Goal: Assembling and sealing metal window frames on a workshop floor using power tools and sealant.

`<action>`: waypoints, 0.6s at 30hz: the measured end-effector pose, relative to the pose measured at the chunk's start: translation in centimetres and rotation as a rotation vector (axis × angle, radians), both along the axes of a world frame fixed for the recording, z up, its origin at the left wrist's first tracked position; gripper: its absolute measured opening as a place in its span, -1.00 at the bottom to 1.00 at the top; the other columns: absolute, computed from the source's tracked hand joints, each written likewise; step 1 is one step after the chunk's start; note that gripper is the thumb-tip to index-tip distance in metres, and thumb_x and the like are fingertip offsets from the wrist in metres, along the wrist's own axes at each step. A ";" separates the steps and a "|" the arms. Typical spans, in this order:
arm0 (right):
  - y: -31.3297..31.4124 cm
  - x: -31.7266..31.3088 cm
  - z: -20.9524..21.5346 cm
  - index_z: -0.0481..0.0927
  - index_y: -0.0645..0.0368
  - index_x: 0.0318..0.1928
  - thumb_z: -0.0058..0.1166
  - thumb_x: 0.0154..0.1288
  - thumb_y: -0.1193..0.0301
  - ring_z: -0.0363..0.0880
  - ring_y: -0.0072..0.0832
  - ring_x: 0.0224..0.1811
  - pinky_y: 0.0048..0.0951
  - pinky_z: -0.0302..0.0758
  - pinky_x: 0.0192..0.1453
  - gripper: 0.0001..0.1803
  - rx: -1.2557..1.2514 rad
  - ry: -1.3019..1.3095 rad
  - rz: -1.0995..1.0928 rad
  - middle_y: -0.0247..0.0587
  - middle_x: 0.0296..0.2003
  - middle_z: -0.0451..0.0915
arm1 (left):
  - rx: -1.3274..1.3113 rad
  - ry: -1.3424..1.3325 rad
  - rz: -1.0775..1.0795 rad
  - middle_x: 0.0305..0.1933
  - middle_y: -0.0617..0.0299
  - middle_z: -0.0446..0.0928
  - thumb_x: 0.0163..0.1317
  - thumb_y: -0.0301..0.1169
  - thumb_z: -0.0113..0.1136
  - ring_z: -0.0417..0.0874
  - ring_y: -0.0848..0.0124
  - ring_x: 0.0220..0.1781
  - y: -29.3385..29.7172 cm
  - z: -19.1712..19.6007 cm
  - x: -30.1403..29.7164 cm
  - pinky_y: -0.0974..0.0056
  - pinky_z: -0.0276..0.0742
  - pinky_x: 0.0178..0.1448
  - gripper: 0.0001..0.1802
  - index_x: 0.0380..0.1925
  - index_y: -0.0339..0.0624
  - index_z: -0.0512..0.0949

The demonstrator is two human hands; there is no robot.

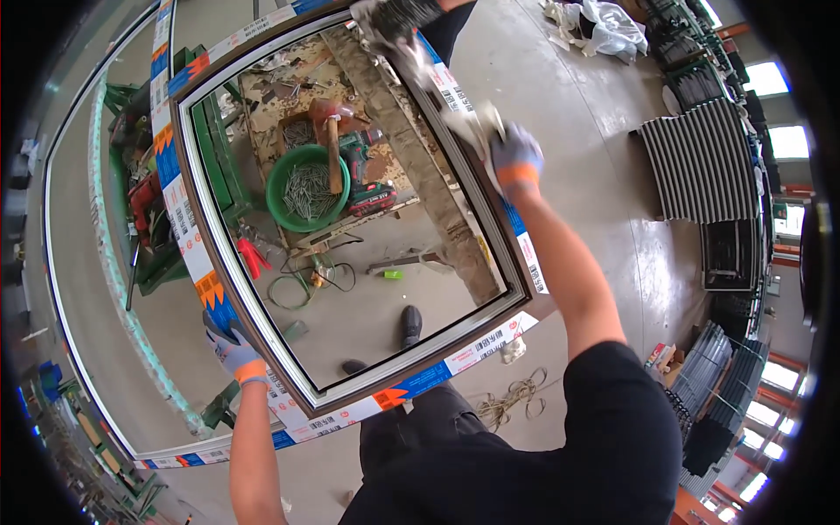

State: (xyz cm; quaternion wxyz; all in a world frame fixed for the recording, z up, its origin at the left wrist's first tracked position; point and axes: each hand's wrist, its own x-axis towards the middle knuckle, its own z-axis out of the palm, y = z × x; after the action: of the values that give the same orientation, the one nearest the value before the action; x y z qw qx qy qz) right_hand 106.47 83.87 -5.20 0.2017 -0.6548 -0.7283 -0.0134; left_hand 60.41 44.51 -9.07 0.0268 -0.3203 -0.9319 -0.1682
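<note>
A brown window frame (328, 401) with a glass pane lies before me, its outer faces covered in blue, white and orange printed protective film. My left hand (234, 352), in a grey glove with an orange cuff, grips the frame's near left edge. At the right side, my right hand (518, 157), gloved alike, is closed on a pale cloth-like piece (472, 131) against the frame; motion smears it, so cloth or film is unclear. Another person's dark-gloved hand (394, 26) is at the far corner, partly blurred.
Through the glass show a workbench (394, 166), a green bowl of screws (306, 188), a hammer (334, 157) and a cordless drill (359, 175). A larger frame (66, 306) extends left. Cords (516, 398) lie on the floor; stacked profiles (700, 162) stand right.
</note>
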 end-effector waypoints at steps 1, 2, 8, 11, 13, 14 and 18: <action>-4.6 2.4 0.0 0.57 0.09 -0.21 0.06 0.27 0.24 0.55 -0.07 -0.13 -0.11 0.48 -0.01 -0.79 -0.033 -0.019 -0.009 -0.08 -0.26 0.59 | -0.019 0.020 0.029 0.38 -0.18 0.24 0.39 -0.22 0.01 0.26 -0.04 0.39 0.1 0.0 0.0 0.08 0.20 0.43 -0.38 0.35 -0.32 0.19; -9.4 4.7 0.4 0.55 0.12 -0.24 0.08 0.24 0.28 0.53 -0.04 -0.14 -0.11 0.47 -0.01 -0.81 -0.034 -0.035 -0.010 -0.05 -0.29 0.56 | -0.007 0.012 0.032 0.38 -0.18 0.24 0.39 -0.22 0.01 0.26 -0.04 0.39 0.4 0.0 0.0 0.08 0.20 0.43 -0.38 0.35 -0.32 0.19; -25.3 13.6 1.2 0.56 0.14 -0.21 0.15 0.08 0.36 0.51 -0.07 -0.11 -0.11 0.42 0.01 -0.76 -0.196 -0.164 -0.062 -0.06 -0.26 0.56 | -0.030 -0.146 0.028 0.42 -0.16 0.19 0.41 -0.12 0.00 0.21 -0.01 0.43 1.5 1.5 0.8 0.08 0.13 0.48 -0.31 0.38 -0.32 0.12; -21.4 10.7 1.1 0.57 0.12 -0.20 0.15 0.09 0.32 0.52 -0.08 -0.12 -0.11 0.42 0.01 -0.75 -0.126 -0.219 0.034 -0.06 -0.26 0.57 | -0.083 -0.178 0.052 0.42 -0.17 0.19 0.41 -0.11 -0.01 0.22 -0.03 0.43 1.3 1.9 1.1 0.08 0.15 0.48 -0.31 0.38 -0.32 0.13; -16.4 6.8 0.7 0.57 0.11 -0.20 0.14 0.11 0.31 0.52 -0.07 -0.13 -0.10 0.41 0.00 -0.76 -0.130 -0.158 0.097 -0.07 -0.27 0.57 | -0.064 0.002 0.032 0.32 -0.19 0.30 0.39 -0.14 0.00 0.35 -0.04 0.32 0.4 0.8 0.5 0.06 0.32 0.33 -0.35 0.32 -0.37 0.21; -13.4 5.3 -0.2 0.55 0.10 -0.23 0.13 0.14 0.30 0.52 -0.08 -0.13 -0.11 0.41 -0.01 -0.78 -0.062 -0.141 0.112 -0.07 -0.28 0.57 | -0.077 0.052 0.018 0.33 -0.22 0.29 0.39 -0.11 0.00 0.36 -0.06 0.31 0.2 0.7 0.5 0.05 0.33 0.33 -0.34 0.31 -0.38 0.21; -3.3 1.1 0.8 0.56 0.07 -0.26 0.07 0.24 0.21 0.54 -0.05 -0.17 -0.07 0.42 -0.11 -0.78 0.087 -0.123 0.110 -0.04 -0.28 0.59 | -0.032 -0.070 0.032 0.38 -0.19 0.26 0.41 -0.06 -0.03 0.26 -0.02 0.41 1.8 0.2 1.2 0.10 0.19 0.44 -0.31 0.35 -0.36 0.18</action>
State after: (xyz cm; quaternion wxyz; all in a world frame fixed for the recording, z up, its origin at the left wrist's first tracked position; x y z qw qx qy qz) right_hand 107.53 80.53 -4.39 0.1854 -0.6025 -0.7727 -0.0741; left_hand 61.56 46.31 -8.82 -0.0085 -0.2998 -0.9398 -0.1638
